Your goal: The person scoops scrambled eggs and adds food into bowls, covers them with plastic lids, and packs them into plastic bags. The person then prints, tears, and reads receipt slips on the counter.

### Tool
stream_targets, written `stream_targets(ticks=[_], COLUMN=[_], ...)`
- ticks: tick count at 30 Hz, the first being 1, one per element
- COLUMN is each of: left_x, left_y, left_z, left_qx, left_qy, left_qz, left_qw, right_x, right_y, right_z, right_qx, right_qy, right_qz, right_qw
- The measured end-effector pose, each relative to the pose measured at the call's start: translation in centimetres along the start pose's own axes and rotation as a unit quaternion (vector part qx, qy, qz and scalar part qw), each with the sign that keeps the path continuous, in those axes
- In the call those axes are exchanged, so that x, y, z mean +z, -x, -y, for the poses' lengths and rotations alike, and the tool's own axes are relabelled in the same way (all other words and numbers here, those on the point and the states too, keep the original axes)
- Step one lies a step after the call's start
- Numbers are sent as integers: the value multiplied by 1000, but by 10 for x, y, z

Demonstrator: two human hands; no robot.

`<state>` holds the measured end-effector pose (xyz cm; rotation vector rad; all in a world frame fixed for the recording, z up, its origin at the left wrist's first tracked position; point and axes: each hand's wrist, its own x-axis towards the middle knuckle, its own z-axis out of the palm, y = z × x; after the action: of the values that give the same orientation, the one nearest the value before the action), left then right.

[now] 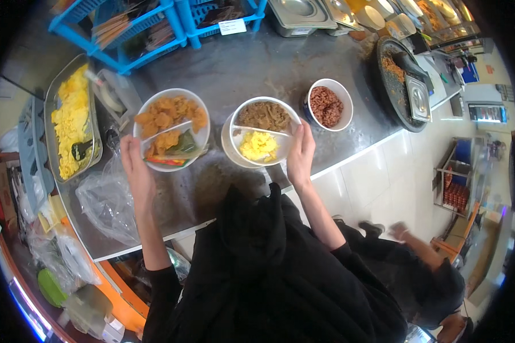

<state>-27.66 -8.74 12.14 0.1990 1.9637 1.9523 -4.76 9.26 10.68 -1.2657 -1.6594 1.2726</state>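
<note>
My left hand (139, 176) grips the left side of a round white divided bowl (205, 141). Its far compartment holds breaded fried pieces (171, 112); the near one has more fried food, a green leafy piece (185, 143) and a red sachet (167, 162). With my right hand (301, 154) I hold the right rim of a second divided white bowl (286, 148), which overlaps a round white container (228, 150) underneath. Brown sliced meat (264, 115) fills its far half, scrambled egg (259, 145) its near half. Farther right stands a white tub (347, 103) of reddish-brown rice (325, 106).
At left are a tray of scrambled egg (71, 122) with a black utensil and a crumpled plastic bag (109, 201). Blue plastic baskets (154, 47) and lidded steel pans (302, 15) line the back. A large stone mortar (384, 81) stands right. Another person (412, 274) is behind me, right.
</note>
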Motion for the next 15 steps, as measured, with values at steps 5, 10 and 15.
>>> stream_targets(ticks=[5,10,15], left_x=[3,12,36], left_y=[1,6,23], left_z=[-2,8,20], left_qx=[-8,18,-1], left_qy=[8,-58,-73], left_qz=[11,54,113], left_qw=[1000,997,991], right_x=[-69,-116,-113], right_y=[-48,-95,-105], right_z=[-26,-53,-59], right_qx=[-33,-80,-52], right_qy=[-37,31,124], right_qz=[-89,-159,-163], right_qw=[995,984,977])
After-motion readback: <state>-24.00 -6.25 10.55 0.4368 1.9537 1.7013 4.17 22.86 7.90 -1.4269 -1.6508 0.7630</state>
